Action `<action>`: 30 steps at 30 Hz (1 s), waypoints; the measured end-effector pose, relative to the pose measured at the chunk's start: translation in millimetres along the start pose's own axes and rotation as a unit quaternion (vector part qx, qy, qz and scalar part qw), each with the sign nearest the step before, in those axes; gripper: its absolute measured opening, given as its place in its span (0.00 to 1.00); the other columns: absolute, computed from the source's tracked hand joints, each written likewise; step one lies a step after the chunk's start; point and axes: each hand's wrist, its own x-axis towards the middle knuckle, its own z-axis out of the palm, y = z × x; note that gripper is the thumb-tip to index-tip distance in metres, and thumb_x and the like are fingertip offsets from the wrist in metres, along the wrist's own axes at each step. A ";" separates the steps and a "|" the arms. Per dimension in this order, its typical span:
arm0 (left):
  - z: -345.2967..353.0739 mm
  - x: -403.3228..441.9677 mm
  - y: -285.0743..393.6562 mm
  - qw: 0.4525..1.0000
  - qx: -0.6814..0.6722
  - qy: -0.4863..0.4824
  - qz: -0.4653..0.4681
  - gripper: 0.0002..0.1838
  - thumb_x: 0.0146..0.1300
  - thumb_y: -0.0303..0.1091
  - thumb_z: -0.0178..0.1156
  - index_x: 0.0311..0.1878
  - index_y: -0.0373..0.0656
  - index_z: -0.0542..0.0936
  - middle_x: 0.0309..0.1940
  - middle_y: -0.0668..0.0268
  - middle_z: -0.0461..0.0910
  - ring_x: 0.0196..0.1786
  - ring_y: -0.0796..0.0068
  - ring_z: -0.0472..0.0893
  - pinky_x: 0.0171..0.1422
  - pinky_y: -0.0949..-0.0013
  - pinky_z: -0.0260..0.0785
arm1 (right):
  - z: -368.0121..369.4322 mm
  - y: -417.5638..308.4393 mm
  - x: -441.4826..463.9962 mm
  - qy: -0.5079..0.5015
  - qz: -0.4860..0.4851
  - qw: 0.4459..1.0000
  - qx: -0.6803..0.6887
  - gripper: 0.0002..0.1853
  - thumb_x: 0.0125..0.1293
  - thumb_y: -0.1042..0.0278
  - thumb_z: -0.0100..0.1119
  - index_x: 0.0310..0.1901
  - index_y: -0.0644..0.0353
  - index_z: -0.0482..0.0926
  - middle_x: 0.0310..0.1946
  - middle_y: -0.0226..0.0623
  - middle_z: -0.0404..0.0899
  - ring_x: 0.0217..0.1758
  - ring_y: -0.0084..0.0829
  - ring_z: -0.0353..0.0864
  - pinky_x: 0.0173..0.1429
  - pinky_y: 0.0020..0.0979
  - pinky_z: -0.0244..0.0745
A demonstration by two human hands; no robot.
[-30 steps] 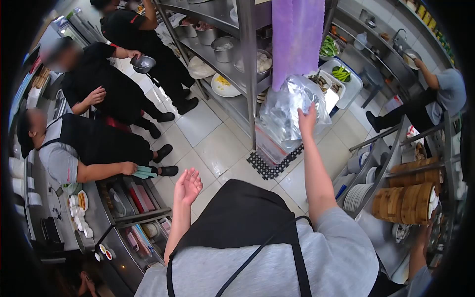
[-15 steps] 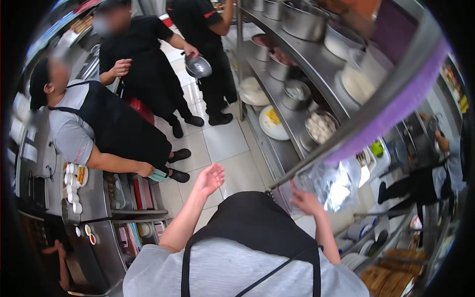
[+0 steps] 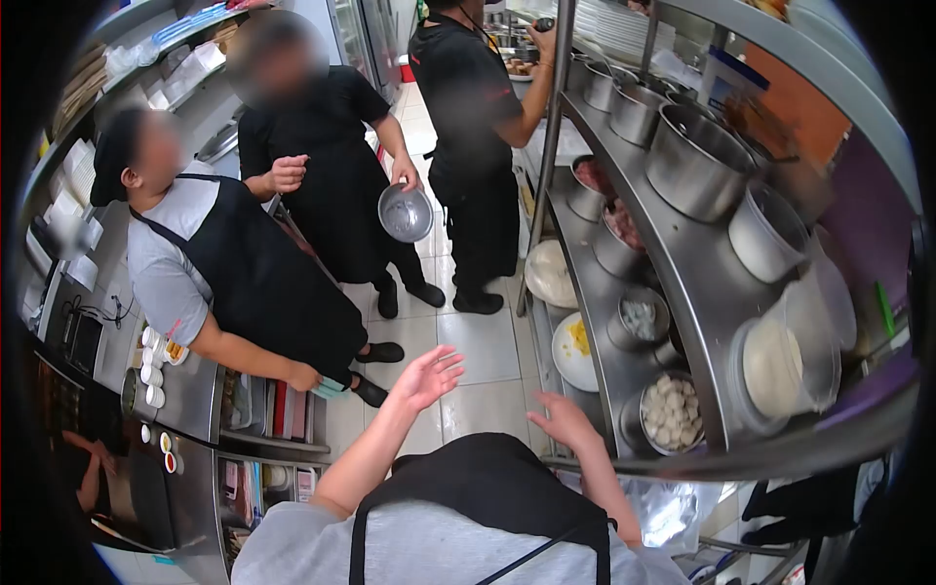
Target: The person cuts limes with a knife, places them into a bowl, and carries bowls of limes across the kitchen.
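Sole view came from the wearer's head, wide-angle w/ dark rounded edges. It faced fwd & down: apron (image 3: 473, 480) v. close at btm ctr., L hand (image 3: 427, 380) & R hand (image 3: 567, 423) just beyond, shelving (image 3: 694, 292) nr. on R, co-workers (image 3: 268, 268) farther off, upper L.

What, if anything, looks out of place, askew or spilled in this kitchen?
Nothing is plainly spilled or damaged. Only the crumpled clear plastic showing past the metal rack looks slightly untidy; its support is hidden.

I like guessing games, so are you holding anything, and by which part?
Nothing: the left hand and right hand are both empty. A worker nearby holds a metal bowl by its rim.
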 end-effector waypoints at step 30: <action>-53.8 289.9 264.8 0.997 -0.062 0.033 0.037 0.14 0.59 0.41 0.53 0.41 0.42 0.72 0.40 0.62 0.75 0.38 0.70 0.76 0.40 0.68 0.69 | -109.6 -19.0 364.4 -0.083 -0.043 0.995 -0.043 0.28 0.56 0.51 0.54 0.56 0.56 0.66 0.49 0.48 0.70 0.52 0.44 0.69 0.56 0.35 0.63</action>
